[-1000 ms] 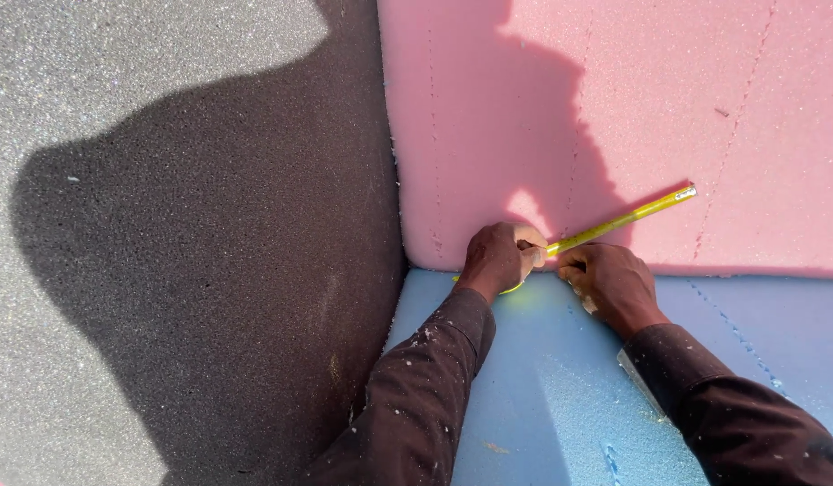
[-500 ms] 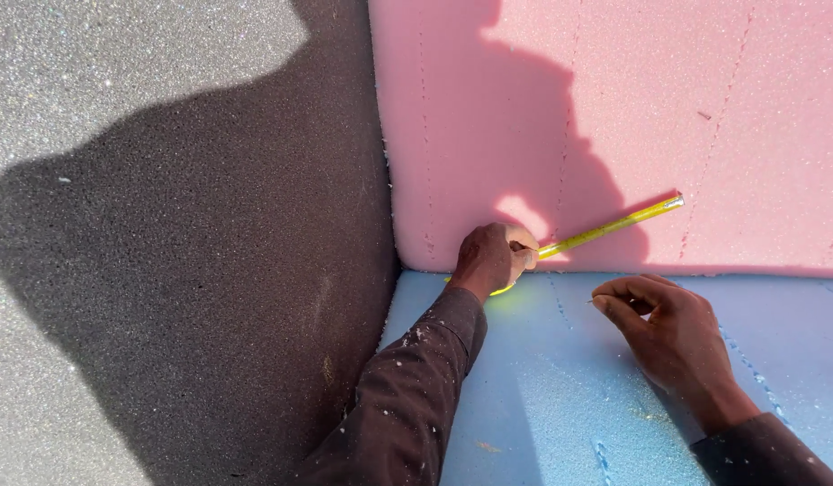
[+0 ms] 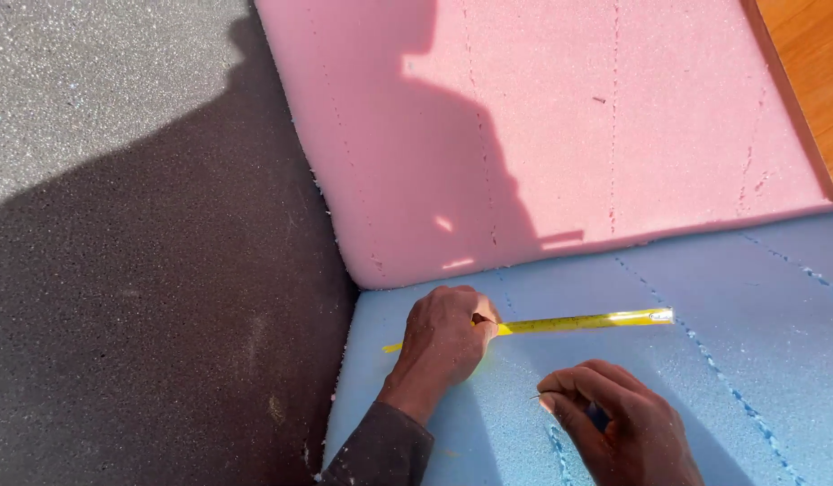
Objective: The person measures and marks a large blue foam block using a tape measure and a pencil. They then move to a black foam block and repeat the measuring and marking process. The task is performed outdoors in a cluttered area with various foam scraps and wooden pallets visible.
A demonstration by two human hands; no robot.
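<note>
down low, left hand [image 3: 443, 337] curled in a loose fist, fingers closed on a yellow ruler [image 3: 578, 321] and pressing it flat onto blue foam sheet [image 3: 749, 315]. ruler running out to the right of that hand, a short yellow tip poking out on its left side too, far end lying well clear of the knuckles. right hand [image 3: 614, 423] just below and to the right of the left hand, near the ruler but apart from it, fingertips pinched together around something small and dark with a thin point touching the foam; cannot tell what sort of tool. just above the left hand, edge of a pink foam sheet [image 3: 560, 126] meeting the blue one, faint dotted lines across both. left of the left hand, dark grey ground [image 3: 147, 297] lying in shadow. dark sleeve [image 3: 380, 450] at the left wrist.
</note>
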